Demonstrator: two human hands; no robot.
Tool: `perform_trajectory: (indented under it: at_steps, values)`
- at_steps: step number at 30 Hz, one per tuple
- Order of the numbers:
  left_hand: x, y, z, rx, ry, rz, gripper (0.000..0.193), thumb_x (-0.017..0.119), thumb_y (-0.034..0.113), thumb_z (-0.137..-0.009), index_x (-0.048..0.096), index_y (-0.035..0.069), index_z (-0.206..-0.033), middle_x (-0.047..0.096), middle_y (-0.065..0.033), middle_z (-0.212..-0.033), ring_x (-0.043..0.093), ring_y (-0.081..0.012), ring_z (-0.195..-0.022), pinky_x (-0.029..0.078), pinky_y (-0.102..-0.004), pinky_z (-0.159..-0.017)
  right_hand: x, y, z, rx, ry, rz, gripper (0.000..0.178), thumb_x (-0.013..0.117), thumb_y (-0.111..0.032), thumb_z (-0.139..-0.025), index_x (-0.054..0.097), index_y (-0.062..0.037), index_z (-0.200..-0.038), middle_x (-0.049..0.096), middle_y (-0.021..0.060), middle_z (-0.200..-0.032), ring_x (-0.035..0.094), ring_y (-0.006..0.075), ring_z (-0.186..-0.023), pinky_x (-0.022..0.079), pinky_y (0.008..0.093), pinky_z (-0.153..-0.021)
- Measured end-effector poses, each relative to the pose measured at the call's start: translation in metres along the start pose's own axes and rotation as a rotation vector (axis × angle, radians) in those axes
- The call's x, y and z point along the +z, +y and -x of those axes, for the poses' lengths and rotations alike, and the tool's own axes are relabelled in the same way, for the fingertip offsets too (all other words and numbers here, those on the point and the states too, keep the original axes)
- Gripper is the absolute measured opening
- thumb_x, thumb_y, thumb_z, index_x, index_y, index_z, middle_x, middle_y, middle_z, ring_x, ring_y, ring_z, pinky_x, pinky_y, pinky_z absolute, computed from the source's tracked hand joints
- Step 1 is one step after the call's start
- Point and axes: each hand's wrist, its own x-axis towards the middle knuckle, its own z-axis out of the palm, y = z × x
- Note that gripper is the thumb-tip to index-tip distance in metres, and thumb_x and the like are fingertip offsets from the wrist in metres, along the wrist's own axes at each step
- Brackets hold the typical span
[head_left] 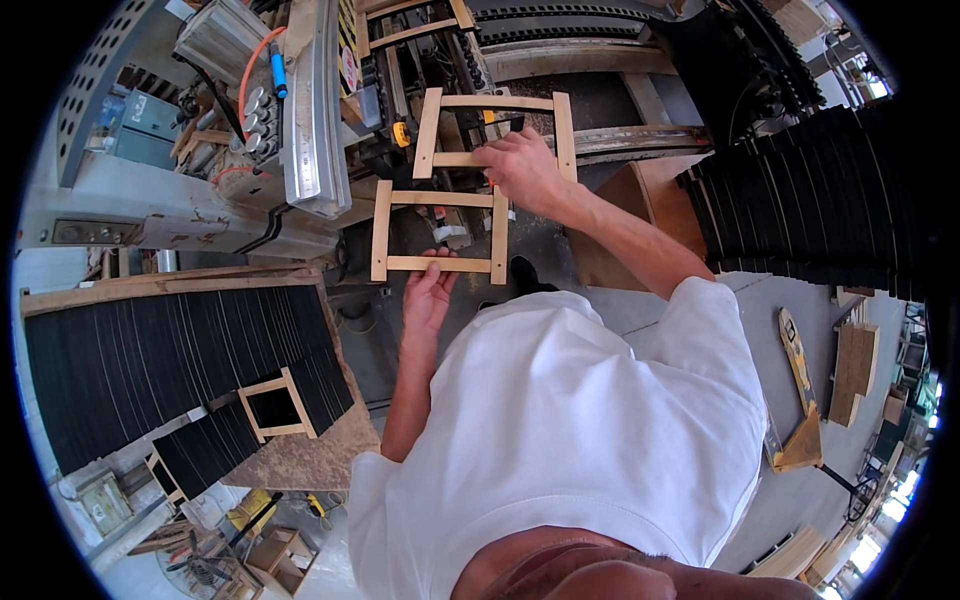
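Observation:
A light wooden frame of two long side pieces joined by two crossrails is in my left hand. That hand is closed on its near rail, fingers over the wood. Just beyond it, slightly to the right, a second wooden frame of like build lies over the machine's end. My right hand is closed around this frame's near rail, toward its right end; the fingertips are partly hidden. The two frames lie close together, with the second one's near edge by the first one's far edge.
Ahead is a machine with a metal guard and a black chain track. Another wooden frame sits farther along it. Black stacked pieces stand at left, more black stacked pieces at right. A yellow pallet truck is behind right.

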Motion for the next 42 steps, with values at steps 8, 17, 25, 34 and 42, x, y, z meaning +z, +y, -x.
perform_trajectory:
  at_steps: [8, 17, 25, 34, 42]
  values:
    - [0.037, 0.014, 0.025, 0.018, -0.144, -0.003, 0.024, 0.056, -0.002, -0.089, 0.059, 0.008, -0.111, 0.062, -0.0103, -0.115, 0.057, -0.0275, -0.115, 0.051, -0.0398, -0.096, -0.017, -0.065, 0.025, -0.111, -0.066, -0.208, 0.026, 0.070, -0.012, -0.072, 0.068, -0.0107, -0.098, 0.067, 0.0045, -0.087, 0.062, 0.0237, -0.088, 0.042, 0.0391, -0.083]
    - [0.043, 0.011, 0.045, 0.004, -0.120, 0.032, 0.025, 0.055, -0.004, -0.089, 0.059, 0.008, -0.111, 0.062, -0.0094, -0.114, 0.059, -0.0252, -0.111, 0.051, -0.0395, -0.094, 0.013, -0.084, 0.040, -0.011, -0.224, -0.338, 0.032, 0.072, -0.014, -0.071, 0.068, -0.0106, -0.103, 0.069, 0.0077, -0.090, 0.063, 0.0248, -0.091, 0.042, 0.0416, -0.087]
    - [0.025, 0.002, 0.047, 0.038, -0.087, 0.045, 0.028, 0.053, -0.007, -0.089, 0.059, 0.008, -0.111, 0.061, -0.0081, -0.117, 0.055, -0.0267, -0.118, 0.049, -0.0411, -0.098, 0.019, -0.080, 0.040, -0.163, -0.074, -0.122, 0.030, 0.071, -0.013, -0.071, 0.067, -0.0121, -0.101, 0.068, 0.0033, -0.093, 0.060, 0.0209, -0.088, 0.041, 0.0365, -0.080]
    - [0.028, 0.005, 0.042, 0.075, -0.122, 0.082, 0.030, 0.053, -0.007, -0.089, 0.059, 0.009, -0.113, 0.062, -0.0074, -0.118, 0.054, -0.0264, -0.119, 0.046, -0.0422, -0.101, 0.029, -0.077, 0.042, -0.146, -0.033, -0.159, 0.029, 0.070, -0.012, -0.071, 0.067, -0.0106, -0.099, 0.068, 0.0045, -0.091, 0.061, 0.0223, -0.088, 0.041, 0.0378, -0.082]
    - [0.043, 0.010, 0.042, 0.096, -0.055, 0.074, 0.035, 0.057, 0.006, -0.092, 0.051, 0.013, -0.127, 0.055, -0.0045, -0.128, 0.053, -0.0224, -0.119, 0.045, -0.0403, -0.099, 0.013, -0.094, 0.036, 0.033, -0.367, -0.394, 0.031, 0.068, -0.018, -0.077, 0.069, -0.0121, -0.107, 0.069, 0.0101, -0.092, 0.064, 0.0272, -0.091, 0.042, 0.0401, -0.086]
